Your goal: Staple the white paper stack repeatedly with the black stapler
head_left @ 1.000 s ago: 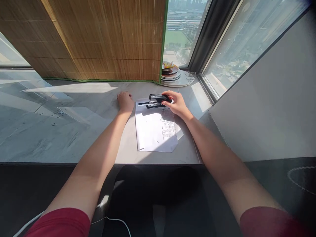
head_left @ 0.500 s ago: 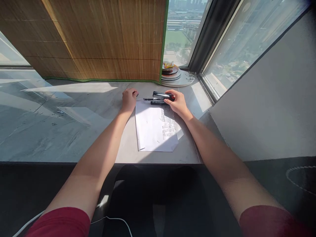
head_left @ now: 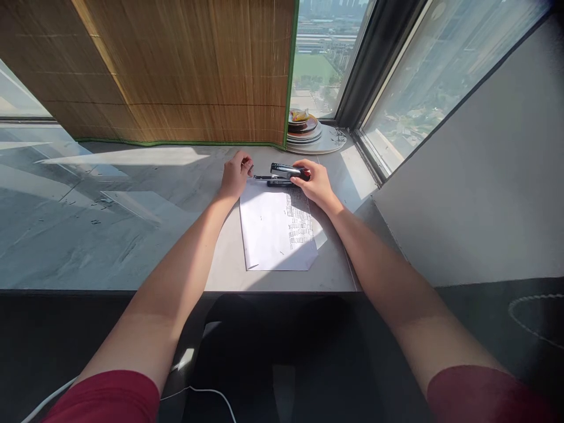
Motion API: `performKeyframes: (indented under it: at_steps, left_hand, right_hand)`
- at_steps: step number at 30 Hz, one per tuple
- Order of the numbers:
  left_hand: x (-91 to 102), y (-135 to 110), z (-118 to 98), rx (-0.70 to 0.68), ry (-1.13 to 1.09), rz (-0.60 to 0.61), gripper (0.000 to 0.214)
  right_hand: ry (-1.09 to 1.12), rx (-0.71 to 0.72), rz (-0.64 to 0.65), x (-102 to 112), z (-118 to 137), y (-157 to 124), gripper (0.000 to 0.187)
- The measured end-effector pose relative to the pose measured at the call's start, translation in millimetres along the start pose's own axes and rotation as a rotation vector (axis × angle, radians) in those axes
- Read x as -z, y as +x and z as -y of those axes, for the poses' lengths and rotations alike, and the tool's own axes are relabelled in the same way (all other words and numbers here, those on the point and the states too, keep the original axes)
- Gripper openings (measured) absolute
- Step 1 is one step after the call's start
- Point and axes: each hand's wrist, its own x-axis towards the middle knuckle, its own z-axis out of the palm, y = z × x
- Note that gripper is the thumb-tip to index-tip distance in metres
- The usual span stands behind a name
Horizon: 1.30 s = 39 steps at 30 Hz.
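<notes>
The left hand (head_left: 235, 178) came closer, so the dark bit (head_left: 251, 170) its fingers pinch is near the stapler (head_left: 284, 170) the right hand (head_left: 317, 181) grips.

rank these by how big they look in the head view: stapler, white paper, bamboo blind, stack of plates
1. bamboo blind
2. white paper
3. stack of plates, partly hidden by the blind
4. stapler, partly covered by the right hand
</notes>
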Motion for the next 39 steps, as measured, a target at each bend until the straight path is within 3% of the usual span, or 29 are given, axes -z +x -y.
performKeyframes:
  at_steps: [7,14,21,27,35,39]
  left_hand:
    - [2.0,2,-3,-0.001,0.027,-0.074,0.036]
    - [-3.7,4,2,-0.044,0.121,0.016,0.025]
    - [-1.4,2,0,-0.061,0.096,0.028,0.03]
    - [-2.7,1,-1,-0.088,0.092,0.068,0.016]
    - [-4.0,-3,-9,-0.126,0.15,0.193,0.016]
    - [-1.1,-3,-12,-0.152,0.104,0.141,0.017]
  right_hand:
    - [0.003,0.004,0.008,-1,-1,0,0.034]
    - [0.003,0.001,0.006,-1,0,-1,0.035]
    - [0.0,0.006,-0.003,-2,-3,0,0.035]
    - [0.007,0.04,-0.006,-2,-3,0,0.034]
    - [-0.041,-0.003,0.022,-1,1,-1,0.039]
    - [-0.043,0.006,0.027,-1,0,-1,0.039]
